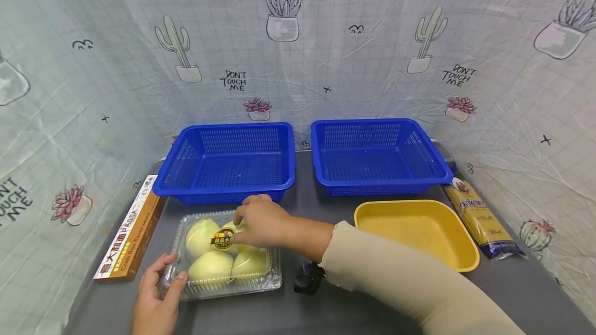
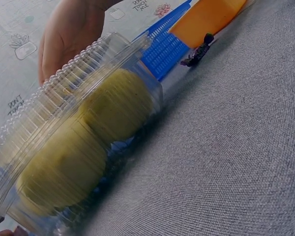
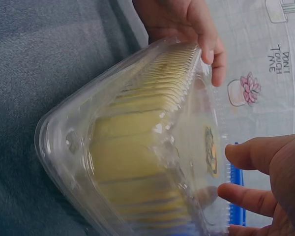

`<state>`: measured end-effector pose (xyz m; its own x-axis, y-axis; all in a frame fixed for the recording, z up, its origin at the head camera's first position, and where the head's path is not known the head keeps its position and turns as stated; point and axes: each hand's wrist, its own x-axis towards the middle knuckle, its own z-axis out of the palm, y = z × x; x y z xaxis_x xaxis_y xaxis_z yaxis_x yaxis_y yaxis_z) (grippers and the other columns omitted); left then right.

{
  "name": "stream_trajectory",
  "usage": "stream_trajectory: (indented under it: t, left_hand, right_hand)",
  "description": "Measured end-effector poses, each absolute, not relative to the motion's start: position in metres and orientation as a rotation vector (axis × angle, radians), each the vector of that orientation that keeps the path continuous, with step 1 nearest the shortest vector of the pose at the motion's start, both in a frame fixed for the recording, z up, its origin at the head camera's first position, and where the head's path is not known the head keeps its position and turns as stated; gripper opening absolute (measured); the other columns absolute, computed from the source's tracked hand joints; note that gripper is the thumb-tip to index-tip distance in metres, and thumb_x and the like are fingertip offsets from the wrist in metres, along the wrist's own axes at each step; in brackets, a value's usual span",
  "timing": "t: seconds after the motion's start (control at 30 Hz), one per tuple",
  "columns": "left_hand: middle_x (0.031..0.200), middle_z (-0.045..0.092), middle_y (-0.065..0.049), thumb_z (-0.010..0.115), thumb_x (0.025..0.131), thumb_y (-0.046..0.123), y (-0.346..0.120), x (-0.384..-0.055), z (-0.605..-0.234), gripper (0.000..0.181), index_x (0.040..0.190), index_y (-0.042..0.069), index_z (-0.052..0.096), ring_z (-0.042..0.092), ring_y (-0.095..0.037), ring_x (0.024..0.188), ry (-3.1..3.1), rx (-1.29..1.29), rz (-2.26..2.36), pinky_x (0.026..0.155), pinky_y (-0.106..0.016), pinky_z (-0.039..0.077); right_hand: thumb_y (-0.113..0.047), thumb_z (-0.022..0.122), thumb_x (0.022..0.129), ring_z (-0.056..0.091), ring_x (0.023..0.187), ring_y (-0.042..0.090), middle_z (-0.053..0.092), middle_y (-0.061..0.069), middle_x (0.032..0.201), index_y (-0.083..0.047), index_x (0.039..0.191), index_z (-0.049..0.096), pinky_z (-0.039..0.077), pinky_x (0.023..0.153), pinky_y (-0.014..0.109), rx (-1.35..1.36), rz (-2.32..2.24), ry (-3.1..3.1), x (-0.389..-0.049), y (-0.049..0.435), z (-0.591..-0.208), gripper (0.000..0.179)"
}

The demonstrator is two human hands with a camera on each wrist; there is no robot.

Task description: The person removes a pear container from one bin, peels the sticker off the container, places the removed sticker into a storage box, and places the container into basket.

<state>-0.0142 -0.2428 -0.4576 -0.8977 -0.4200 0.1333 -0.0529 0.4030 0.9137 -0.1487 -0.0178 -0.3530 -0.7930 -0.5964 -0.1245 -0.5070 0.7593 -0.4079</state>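
A clear plastic box with a ridged lid lies on the grey table and holds several round, pale yellow-green fruits. Its lid bears a dark label. My left hand grips the near left corner, thumb on the front and fingers along the side. Over the right part of the lid is my right hand, its fingers spread and loosely bent. In the right wrist view its fingertips are right at the lid's surface, close to the label.
Two blue baskets stand at the back. A yellow tray is at right, beside a pasta bag. At left lies a pasta box. Between box and tray is a small dark object. Printed curtains surround the table.
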Motion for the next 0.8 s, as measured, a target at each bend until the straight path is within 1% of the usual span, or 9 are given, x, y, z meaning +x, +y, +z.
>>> stream_trajectory:
  t: [0.07,0.17,0.23,0.37,0.47,0.53,0.6,0.67,0.8]
  left_hand:
    - [0.161,0.041,-0.017,0.066,0.105,0.009,-0.243,-0.014,-0.458,0.042,0.144,0.0,0.056,0.035,0.0,0.137,-2.315,0.404,-1.496,0.117,-0.02,0.019]
    - [0.161,0.041,-0.019,0.066,0.104,0.007,-0.242,-0.014,-0.459,0.041,0.144,0.0,0.056,0.035,0.001,0.138,-2.301,0.393,-1.499,0.116,-0.018,0.019]
    - [0.16,0.042,-0.02,0.065,0.104,0.007,-0.242,-0.014,-0.46,0.041,0.143,-0.001,0.056,0.034,0.002,0.138,-2.294,0.386,-1.495,0.115,-0.018,0.019]
    - [0.156,0.045,-0.014,0.066,0.103,0.005,-0.241,-0.015,-0.46,0.04,0.142,0.0,0.057,0.035,0.004,0.136,-2.287,0.37,-1.471,0.113,-0.013,0.02]
    - [0.149,0.048,-0.002,0.066,0.102,0.003,-0.241,-0.016,-0.46,0.04,0.14,0.0,0.057,0.037,0.005,0.134,-2.276,0.363,-1.461,0.108,-0.007,0.023]
    - [0.145,0.048,0.006,0.066,0.101,0.001,-0.242,-0.016,-0.46,0.04,0.14,-0.001,0.057,0.039,0.004,0.133,-2.267,0.364,-1.478,0.105,-0.004,0.025]
    - [0.145,0.047,0.008,0.066,0.102,0.003,-0.242,-0.015,-0.461,0.041,0.141,0.0,0.056,0.039,0.004,0.133,-2.269,0.377,-1.496,0.103,-0.002,0.025]
    - [0.148,0.046,0.005,0.066,0.103,0.003,-0.242,-0.015,-0.462,0.041,0.143,0.0,0.055,0.039,0.003,0.134,-2.271,0.386,-1.521,0.103,-0.002,0.025]
    - [0.156,0.043,-0.011,0.064,0.104,0.003,-0.242,-0.016,-0.463,0.042,0.144,-0.001,0.053,0.037,0.001,0.138,-2.258,0.382,-1.554,0.105,-0.002,0.025]
  right_hand:
    - [-0.044,0.079,0.096,0.047,0.145,0.021,0.07,-0.005,0.137,-0.025,0.115,0.08,0.037,0.119,0.035,-0.904,-0.532,2.716,-0.149,-0.021,-0.356,0.026]
    - [-0.042,0.08,0.095,0.048,0.144,0.013,0.075,-0.011,0.124,-0.025,0.11,0.082,0.023,0.127,0.035,-0.96,-0.542,2.73,-0.149,-0.024,-0.36,0.023]
    - [-0.042,0.08,0.094,0.048,0.143,0.012,0.075,-0.011,0.123,-0.025,0.107,0.081,0.022,0.127,0.035,-0.976,-0.551,2.736,-0.149,-0.027,-0.361,0.021]
    - [-0.038,0.081,0.092,0.045,0.147,0.017,0.068,-0.006,0.138,-0.029,0.102,0.079,0.027,0.126,0.039,-0.948,-0.591,2.747,-0.149,-0.031,-0.364,0.014]
    - [-0.032,0.083,0.09,0.045,0.147,0.02,0.063,-0.003,0.145,-0.031,0.095,0.078,0.033,0.123,0.04,-0.928,-0.659,2.761,-0.147,-0.034,-0.368,0.007]
    - [-0.028,0.083,0.088,0.048,0.144,0.02,0.063,-0.004,0.144,-0.032,0.089,0.077,0.038,0.119,0.037,-0.931,-0.705,2.787,-0.146,-0.036,-0.371,0.007]
    - [-0.025,0.083,0.087,0.052,0.139,0.019,0.066,-0.003,0.14,-0.031,0.085,0.077,0.038,0.118,0.034,-0.959,-0.742,2.822,-0.145,-0.037,-0.375,0.008]
    - [-0.022,0.082,0.086,0.054,0.136,0.019,0.067,-0.003,0.137,-0.03,0.082,0.077,0.037,0.119,0.032,-0.981,-0.77,2.863,-0.144,-0.038,-0.379,0.01]
    - [-0.019,0.08,0.085,0.055,0.136,0.019,0.069,-0.004,0.136,-0.029,0.078,0.076,0.037,0.119,0.033,-1.019,-0.829,2.907,-0.144,-0.039,-0.385,0.013]
